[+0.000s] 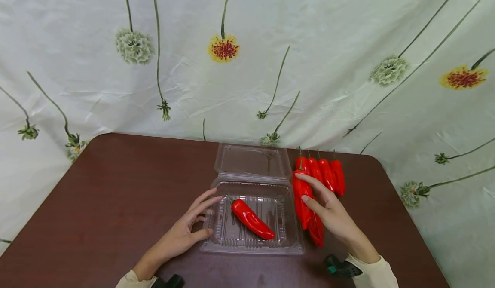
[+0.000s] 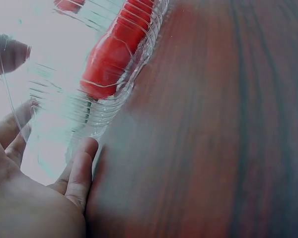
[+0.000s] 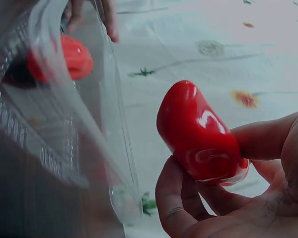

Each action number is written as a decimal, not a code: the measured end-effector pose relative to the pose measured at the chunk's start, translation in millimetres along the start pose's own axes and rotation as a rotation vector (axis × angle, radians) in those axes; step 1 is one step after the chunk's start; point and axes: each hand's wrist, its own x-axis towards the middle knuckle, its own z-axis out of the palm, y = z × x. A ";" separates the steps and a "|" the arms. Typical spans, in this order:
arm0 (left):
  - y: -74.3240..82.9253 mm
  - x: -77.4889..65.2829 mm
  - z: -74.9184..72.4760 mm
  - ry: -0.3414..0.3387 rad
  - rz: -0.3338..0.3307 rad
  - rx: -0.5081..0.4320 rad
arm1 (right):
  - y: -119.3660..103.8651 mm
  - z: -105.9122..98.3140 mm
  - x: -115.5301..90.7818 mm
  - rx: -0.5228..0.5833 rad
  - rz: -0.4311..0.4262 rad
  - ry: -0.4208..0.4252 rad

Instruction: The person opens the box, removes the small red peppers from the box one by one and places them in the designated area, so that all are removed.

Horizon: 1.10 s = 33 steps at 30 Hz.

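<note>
An open clear plastic clamshell container (image 1: 251, 250) lies on the table, its lid (image 1: 253, 161) folded back. One glossy red chili pepper (image 1: 253, 221) lies slantwise inside. My left hand (image 1: 183, 232) rests at the container's left wall, fingers spread and loosely bent; the left wrist view shows its fingertips (image 2: 82, 171) right at the clear plastic. With thumb and fingers, my right hand (image 1: 334, 215) pinches another red chili pepper (image 3: 198, 134), tip toward me in the head view, just off the container's right edge. A further red pepper (image 1: 316, 230) shows partly beneath it.
Several red peppers (image 1: 338, 176) lie side by side right of the lid, stems pointing away. The dark brown table (image 1: 116, 193) meets a pale flower-printed cloth (image 1: 185, 73) at its back edge.
</note>
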 end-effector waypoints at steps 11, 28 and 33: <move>2.9 1.8 1.4 0.011 0.014 -0.012 | 15.8 -28.0 -23.1 -0.003 0.065 0.073; -1.8 3.6 2.9 0.011 0.007 -0.013 | 61.5 -54.8 -50.2 0.034 0.245 0.082; -2.1 1.6 2.1 0.017 -0.003 -0.004 | 63.8 -55.0 -49.5 0.006 0.285 0.067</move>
